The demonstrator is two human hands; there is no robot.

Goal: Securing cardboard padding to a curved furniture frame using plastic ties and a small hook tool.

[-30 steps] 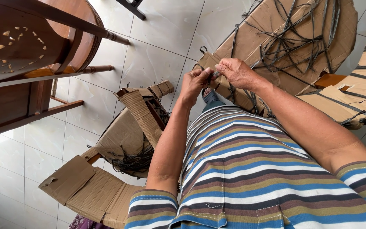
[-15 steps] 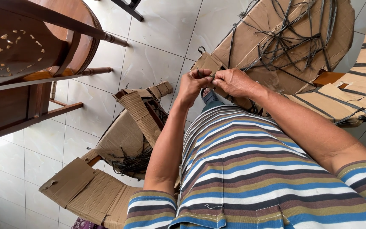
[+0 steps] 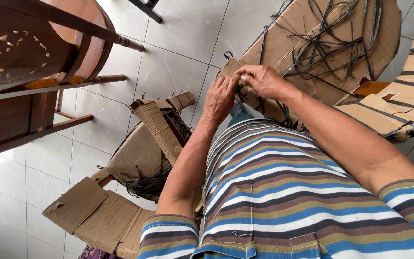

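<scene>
Overhead, left hand (image 3: 221,97) and right hand (image 3: 263,80) meet, fingertips pinched on a dark plastic strap (image 3: 243,91) at the corner of a cardboard-wrapped bundle (image 3: 283,52) just past the striped shirt (image 3: 283,192). Strap prob. thin, stiff, slick; grip near the knot. Cardboard light, tears easily.

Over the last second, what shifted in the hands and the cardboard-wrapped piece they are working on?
The left hand flattened, its back now to the camera, and pressed in beside the right hand, which edged slightly left. Both stay at the corner of the cardboard wrapping and its dark straps; what they pinch is hidden. The wooden chair and floor cardboard stayed put.
</scene>
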